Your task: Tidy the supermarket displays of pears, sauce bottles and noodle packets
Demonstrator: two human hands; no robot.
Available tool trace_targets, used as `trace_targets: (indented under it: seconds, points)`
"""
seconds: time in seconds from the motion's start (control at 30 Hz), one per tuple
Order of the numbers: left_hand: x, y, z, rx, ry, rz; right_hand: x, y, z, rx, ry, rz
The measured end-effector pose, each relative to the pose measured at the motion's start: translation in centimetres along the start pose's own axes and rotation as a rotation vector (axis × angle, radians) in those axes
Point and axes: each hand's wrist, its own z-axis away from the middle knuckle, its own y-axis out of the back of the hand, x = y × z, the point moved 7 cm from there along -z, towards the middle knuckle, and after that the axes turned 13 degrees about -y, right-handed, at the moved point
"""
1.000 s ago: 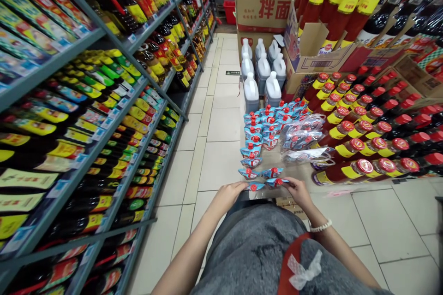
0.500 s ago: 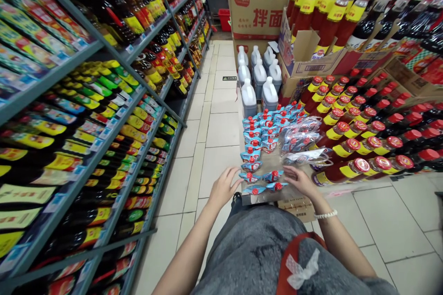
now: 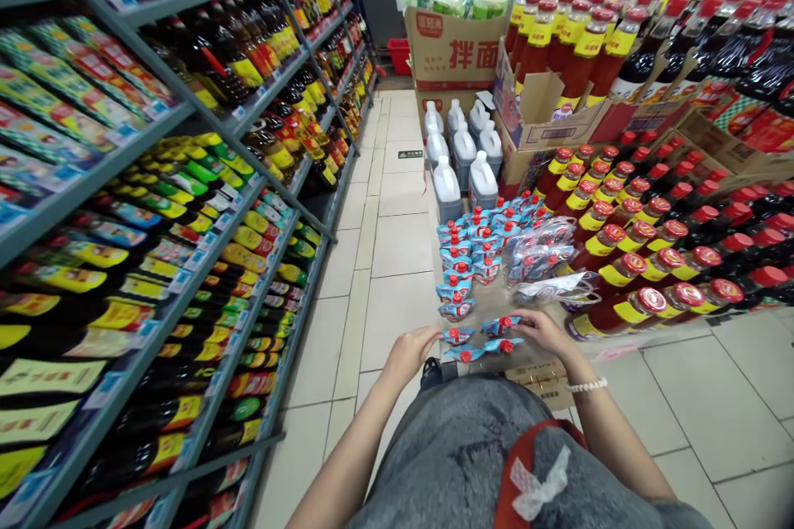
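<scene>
Small blue pouches with red screw caps stand in rows on a low display. At the near end, my left hand [image 3: 412, 357] has its fingers pinched at the left edge of one spouted pouch [image 3: 457, 337]. Opposite it, my right hand [image 3: 543, 332] pinches the right edge of another spouted pouch [image 3: 499, 326]. Two more pouches, a left one [image 3: 464, 355] and a right one [image 3: 502, 345], stand closer to my body, just behind these. Farther forward, a column of pouches [image 3: 456, 289] runs up the left side. My fingertips are partly hidden by the pouch edges.
Clear plastic-wrapped packs [image 3: 555, 288] and red-capped sauce jars [image 3: 633, 306] line the right. White-topped jugs [image 3: 447, 190] and a carton [image 3: 456, 50] stand ahead. Bottle shelves [image 3: 204, 124] rise at left beyond the tiled aisle [image 3: 397, 248]. A small carton [image 3: 542, 380] sits below the display.
My left fingers, spread before, have come together at the left pouch. My right hand has closed on the right pouch, which now sits slightly farther forward than the left one. The view has tilted up.
</scene>
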Motion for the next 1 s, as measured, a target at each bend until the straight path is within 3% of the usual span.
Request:
trace_targets:
  seconds: [0.17, 0.27, 0.4, 0.47, 0.57, 0.7, 0.83, 1.0]
  points:
    - [0.2, 1.2, -1.5, -0.143, -0.007, 0.045, 0.2, 0.0, 0.0, 0.017, -0.013, -0.004]
    - [0.0, 3.5, -3.4, -0.133, -0.002, 0.069, 0.6, -0.2, 0.0, 0.013, -0.02, -0.033]
    - [-0.1, 7.3, -8.3, -0.021, -0.033, -0.002, 1.1, -0.2, 0.2, 0.054, -0.025, -0.039]
    - [0.5, 7.9, -11.8, -0.039, -0.063, -0.074, 1.2, -0.1, 0.2, 0.07, -0.02, -0.037]
    - [2.3, 6.1, -16.9, -0.201, -0.154, -0.246, 1.2, -0.1, 0.3, 0.084, -0.011, -0.04]
    - [3.8, 1.4, -21.4, -0.363, -0.214, -0.351, 1.8, 0.0, 0.4, 0.084, -0.009, -0.088]
    - [3.4, -2.0, -23.0, -0.472, -0.199, -0.435, 3.3, 0.4, 1.3, 0.134, -0.023, -0.165]
    - [4.2, -1.5, -22.9, -0.521, -0.235, -0.473, 4.7, -0.3, 1.6, 0.186, -0.054, -0.287]
